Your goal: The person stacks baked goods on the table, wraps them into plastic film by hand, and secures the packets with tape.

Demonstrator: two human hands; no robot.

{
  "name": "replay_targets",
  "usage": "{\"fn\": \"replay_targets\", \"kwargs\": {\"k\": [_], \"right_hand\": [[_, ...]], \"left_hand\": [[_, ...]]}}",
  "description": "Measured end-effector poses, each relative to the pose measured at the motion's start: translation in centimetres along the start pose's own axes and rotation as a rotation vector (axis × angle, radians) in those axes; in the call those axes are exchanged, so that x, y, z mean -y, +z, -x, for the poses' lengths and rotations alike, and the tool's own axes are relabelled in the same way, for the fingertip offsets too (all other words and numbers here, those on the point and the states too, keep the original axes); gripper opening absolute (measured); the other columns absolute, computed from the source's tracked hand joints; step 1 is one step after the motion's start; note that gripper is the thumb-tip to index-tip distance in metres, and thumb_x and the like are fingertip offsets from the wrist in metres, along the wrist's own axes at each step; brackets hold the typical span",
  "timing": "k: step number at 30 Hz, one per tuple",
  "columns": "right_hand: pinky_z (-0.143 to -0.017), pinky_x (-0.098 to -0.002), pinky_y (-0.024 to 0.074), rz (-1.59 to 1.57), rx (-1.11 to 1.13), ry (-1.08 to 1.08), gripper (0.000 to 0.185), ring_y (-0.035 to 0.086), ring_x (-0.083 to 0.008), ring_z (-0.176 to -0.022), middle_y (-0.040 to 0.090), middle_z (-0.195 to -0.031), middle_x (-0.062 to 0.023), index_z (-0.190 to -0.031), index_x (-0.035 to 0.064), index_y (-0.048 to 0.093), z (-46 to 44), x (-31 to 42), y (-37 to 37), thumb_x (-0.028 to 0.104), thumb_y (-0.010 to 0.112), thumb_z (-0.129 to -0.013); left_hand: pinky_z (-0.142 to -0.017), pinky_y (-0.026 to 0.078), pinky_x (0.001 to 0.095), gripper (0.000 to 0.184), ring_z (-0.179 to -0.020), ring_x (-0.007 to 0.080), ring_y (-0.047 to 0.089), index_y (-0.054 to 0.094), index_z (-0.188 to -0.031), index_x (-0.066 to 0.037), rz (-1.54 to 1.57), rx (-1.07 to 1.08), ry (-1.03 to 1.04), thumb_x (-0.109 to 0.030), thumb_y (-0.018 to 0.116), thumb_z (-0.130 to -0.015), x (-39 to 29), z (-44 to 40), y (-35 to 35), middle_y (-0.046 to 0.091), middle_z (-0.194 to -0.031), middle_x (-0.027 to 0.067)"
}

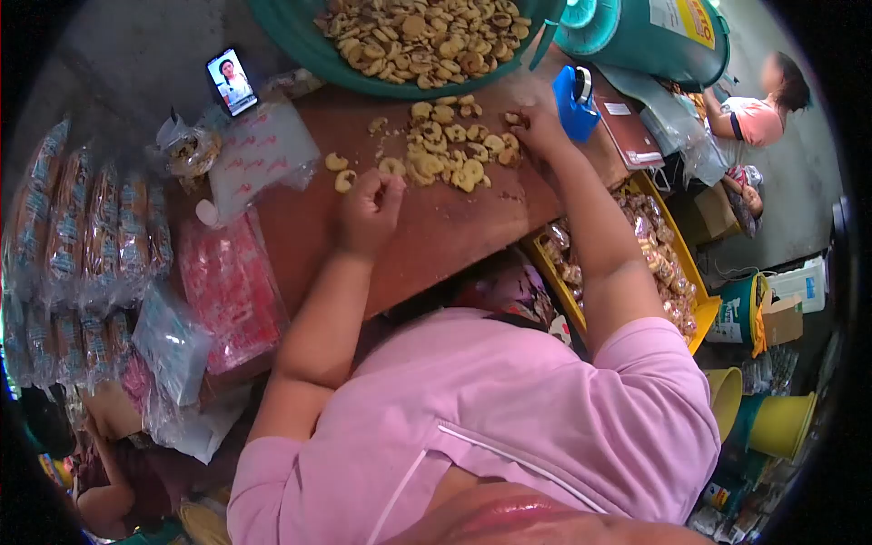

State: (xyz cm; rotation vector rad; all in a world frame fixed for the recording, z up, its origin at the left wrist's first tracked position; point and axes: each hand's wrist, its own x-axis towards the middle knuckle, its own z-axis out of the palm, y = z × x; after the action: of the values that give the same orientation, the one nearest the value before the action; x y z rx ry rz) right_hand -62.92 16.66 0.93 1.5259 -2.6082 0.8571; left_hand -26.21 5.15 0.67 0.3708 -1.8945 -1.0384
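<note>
Small curled yellow-brown cookies [445, 150] lie in a loose pile on the brown tabletop [318, 232]. At the pile's left edge is my left hand [371, 207], its fingers curled in. Whatever it may hold is hidden. My right hand [540, 130] is at the pile's right side, with its fingertips closed around a browned cookie [514, 118]. Beyond the pile stands a big green basin [300, 56] heaped with more of these cookies. Crumbs and a few single cookies lie near my left hand.
Beside my right hand stands a blue tape dispenser [574, 104]. A yellow crate [695, 313] of bagged goods sits under my right arm. At left are a lit phone [232, 82], plastic bags [259, 150] and packed brown sticks [102, 218]. Another person [754, 123] is at far right.
</note>
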Motion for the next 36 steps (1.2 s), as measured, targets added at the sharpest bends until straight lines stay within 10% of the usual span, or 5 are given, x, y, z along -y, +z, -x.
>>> {"fn": "replay_targets", "kwargs": {"k": [10, 20, 24, 28, 36], "right_hand": [[-0.087, -0.0381, 0.0546, 0.134, 0.134, -0.133, 0.034, 0.070, -0.0287, -0.102, 0.072, -0.114, -0.0151, -0.127, 0.0110, 0.070, -2.6, 4.6, -0.5, 0.016, 0.068, -0.094], [-0.081, -0.0322, 0.0548, 0.129, 0.089, 0.171, 0.034, 0.070, -0.0156, -0.097, 0.073, -0.111, -0.0093, -0.129, 0.0129, 0.069, -5.1, 8.4, -1.6, 0.016, 0.069, -0.094], [-0.082, -0.0317, 0.0537, -0.633, -0.031, 0.270, 0.030, 0.069, -0.0184, -0.095, 0.072, -0.107, -0.0148, -0.125, 0.0040, 0.068, -3.7, 0.8, -0.2, 0.018, 0.064, -0.099], [-0.085, -0.0365, 0.0538, -0.073, 0.100, 0.245, 0.035, 0.068, -0.0237, -0.094, 0.072, -0.104, -0.0130, -0.125, 0.0023, 0.067, 0.3, -1.9, -2.6, 0.020, 0.070, -0.096], [-0.086, -0.0366, 0.0540, -0.105, 0.106, 0.258, 0.039, 0.070, -0.0240, -0.097, 0.073, -0.106, -0.0130, -0.120, 0.0013, 0.068, 2.7, 0.6, -4.4, 0.026, 0.076, -0.091]], "left_hand": [[-0.062, 0.044, 0.0266, 0.018, -0.067, 0.0106, 0.052, 0.066, -0.090, -0.003, 0.089, 0.104, -0.079, -0.018, 0.065, -0.100, -1.5, -0.8, 0.7, 0.060, -0.078, 0.0018], [-0.063, 0.043, 0.0235, 0.015, -0.070, 0.0045, 0.050, 0.065, -0.091, -0.004, 0.227, 0.045, -0.246, -0.016, 0.065, -0.101, 0.1, 0.0, 1.2, 0.059, -0.078, -0.0042], [-0.068, 0.046, 0.0231, 0.015, -0.074, 0.0043, 0.052, 0.066, -0.093, -0.004, 0.297, 0.029, -0.298, -0.015, 0.063, -0.102, 0.8, 0.1, 1.4, 0.061, -0.082, -0.0039], [-0.076, 0.048, 0.0234, 0.015, -0.082, 0.0057, 0.057, 0.066, -0.096, -0.004, 0.315, 0.030, -0.324, -0.016, 0.061, -0.103, 0.3, 0.1, 1.3, 0.066, -0.089, -0.0011], [-0.081, 0.047, 0.0269, 0.020, -0.085, 0.0091, 0.057, 0.065, -0.096, -0.010, 0.305, 0.044, -0.355, -0.027, 0.058, -0.105, 0.8, 0.3, 1.0, 0.064, -0.089, -0.0022]]}}
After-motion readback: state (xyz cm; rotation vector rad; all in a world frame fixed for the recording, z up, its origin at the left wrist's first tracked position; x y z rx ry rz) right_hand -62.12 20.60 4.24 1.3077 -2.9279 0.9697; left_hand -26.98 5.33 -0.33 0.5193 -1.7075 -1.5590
